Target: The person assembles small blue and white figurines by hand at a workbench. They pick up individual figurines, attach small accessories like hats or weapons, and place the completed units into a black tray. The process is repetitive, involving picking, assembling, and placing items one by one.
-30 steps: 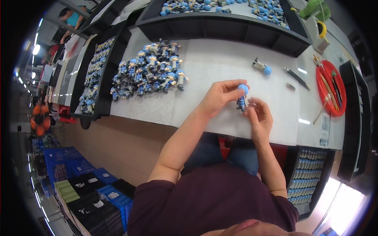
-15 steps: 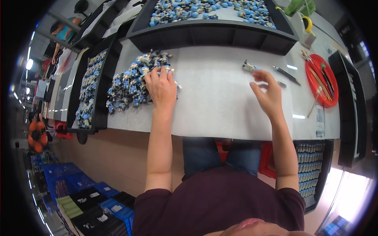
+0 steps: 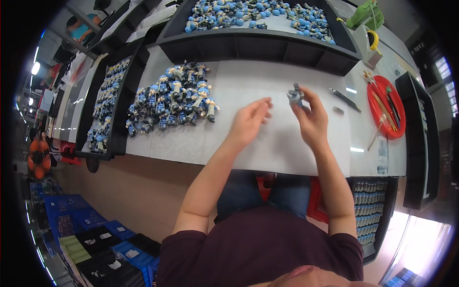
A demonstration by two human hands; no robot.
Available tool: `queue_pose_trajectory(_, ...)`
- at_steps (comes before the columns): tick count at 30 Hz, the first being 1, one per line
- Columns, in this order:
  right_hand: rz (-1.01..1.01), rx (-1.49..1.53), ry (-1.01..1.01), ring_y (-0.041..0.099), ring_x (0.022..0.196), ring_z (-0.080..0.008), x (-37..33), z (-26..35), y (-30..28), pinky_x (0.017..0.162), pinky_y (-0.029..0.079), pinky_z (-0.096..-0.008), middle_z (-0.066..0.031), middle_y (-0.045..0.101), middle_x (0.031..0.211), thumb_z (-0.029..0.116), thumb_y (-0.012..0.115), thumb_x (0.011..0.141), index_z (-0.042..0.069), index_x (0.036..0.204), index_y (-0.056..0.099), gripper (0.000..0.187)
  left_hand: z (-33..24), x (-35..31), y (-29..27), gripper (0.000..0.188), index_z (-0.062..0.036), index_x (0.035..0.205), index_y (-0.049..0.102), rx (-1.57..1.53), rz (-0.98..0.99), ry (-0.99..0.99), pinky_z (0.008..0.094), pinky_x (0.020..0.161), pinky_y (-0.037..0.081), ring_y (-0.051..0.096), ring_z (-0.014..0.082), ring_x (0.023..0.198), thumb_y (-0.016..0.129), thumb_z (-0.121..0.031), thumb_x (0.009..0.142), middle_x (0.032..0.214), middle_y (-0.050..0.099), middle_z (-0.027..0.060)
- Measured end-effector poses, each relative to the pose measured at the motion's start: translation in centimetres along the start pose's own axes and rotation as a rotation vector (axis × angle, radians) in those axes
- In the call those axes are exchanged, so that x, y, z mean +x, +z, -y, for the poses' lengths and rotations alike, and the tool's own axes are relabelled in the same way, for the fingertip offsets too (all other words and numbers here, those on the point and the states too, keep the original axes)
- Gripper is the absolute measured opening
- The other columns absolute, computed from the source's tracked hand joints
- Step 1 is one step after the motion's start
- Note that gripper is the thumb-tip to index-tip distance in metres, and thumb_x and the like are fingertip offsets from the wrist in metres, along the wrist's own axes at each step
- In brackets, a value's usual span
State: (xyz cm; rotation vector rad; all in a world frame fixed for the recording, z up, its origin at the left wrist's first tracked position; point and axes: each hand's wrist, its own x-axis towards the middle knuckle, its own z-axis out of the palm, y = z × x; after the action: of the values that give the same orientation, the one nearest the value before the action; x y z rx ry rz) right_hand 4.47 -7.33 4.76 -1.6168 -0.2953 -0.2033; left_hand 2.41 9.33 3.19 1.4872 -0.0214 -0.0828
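Observation:
In my right hand (image 3: 313, 122) a small grey-and-blue figurine (image 3: 295, 97) is pinched between thumb and fingers, raised over the white tabletop. My left hand (image 3: 249, 120) hovers to its left, slightly blurred, with fingers loosely bent and apart; I see nothing in it. A heap of blue, black and cream figurines (image 3: 167, 98) lies on the table further left, apart from both hands. Right of my right hand are a small grey block (image 3: 338, 110) and a dark pen-like tool (image 3: 347, 101).
A large black tray (image 3: 258, 47) of figurines stands at the back, another black tray (image 3: 125, 103) at the left. At the right are a red oval dish (image 3: 399, 129) with brushes, a tape dispenser (image 3: 372, 52), a green fan (image 3: 366, 16) and a long black bin (image 3: 415, 143). Figurine rows (image 3: 369, 210) stand below.
My left hand has left the heap and moved right. My right hand has taken up the figurine that lay on the table and drawn it slightly left and nearer.

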Motion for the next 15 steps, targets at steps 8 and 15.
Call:
queue_pose_trajectory(8, 0.006, -0.255, -0.226, 0.048, 0.102, -0.0171, -5.8, -1.0, 0.6, 0.083, 0.043, -0.0297, -0.0096, 0.050, 0.109, -0.010, 0.057, 0.072, -0.002, 0.109, 0.049, 0.039, 1.2, 0.5, 1.5, 0.030, 0.0018, 0.106, 0.057, -0.493, 0.258, -0.198, 0.0280, 0.074, 0.048, 0.059, 0.0157, 0.082, 0.049, -0.021, 0.090, 0.093, 0.061, 0.0094)
queue_pose_trajectory(15, 0.000, 0.422, 0.254, 0.051, 0.097, -0.0176, -7.4, -2.1, 0.2, 0.081, 0.047, -0.0321, -0.0119, 0.050, 0.107, 0.002, 0.053, 0.082, -0.005, 0.110, 0.048, 0.030, 2.2, 0.8, 1.7, 0.030, 0.0039, 0.105, 0.057, -0.473, 0.132, -0.158, 0.0293, 0.084, 0.044, 0.057, 0.0159, 0.091, 0.056, -0.018, 0.085, 0.098, 0.061, 0.0121)
